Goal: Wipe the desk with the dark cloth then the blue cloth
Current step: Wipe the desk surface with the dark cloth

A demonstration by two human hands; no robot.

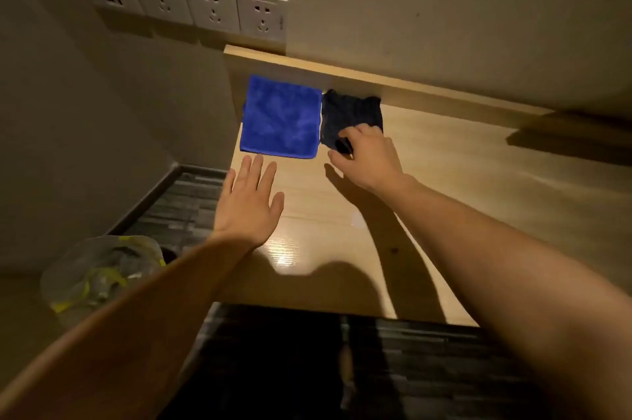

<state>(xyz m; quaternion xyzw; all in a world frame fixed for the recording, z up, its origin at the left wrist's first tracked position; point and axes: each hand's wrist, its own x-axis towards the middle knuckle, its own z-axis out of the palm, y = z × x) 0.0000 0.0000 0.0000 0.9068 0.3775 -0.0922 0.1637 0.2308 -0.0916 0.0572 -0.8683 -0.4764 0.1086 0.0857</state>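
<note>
A blue cloth (280,116) lies flat and square at the far left corner of the light wooden desk (444,187). Right beside it, touching its right edge, lies a crumpled dark cloth (345,111). My right hand (367,157) is on the near edge of the dark cloth, with fingers and thumb curled and pinching the fabric. My left hand (248,202) is spread flat with straight fingers just in front of the blue cloth, near the desk's left edge, holding nothing.
A raised wooden ledge (342,72) runs along the desk's back against the wall. Several wall sockets (208,7) sit above the left corner. A bin with a clear plastic bag (102,269) stands on the floor to the left. Dark floor lies in front.
</note>
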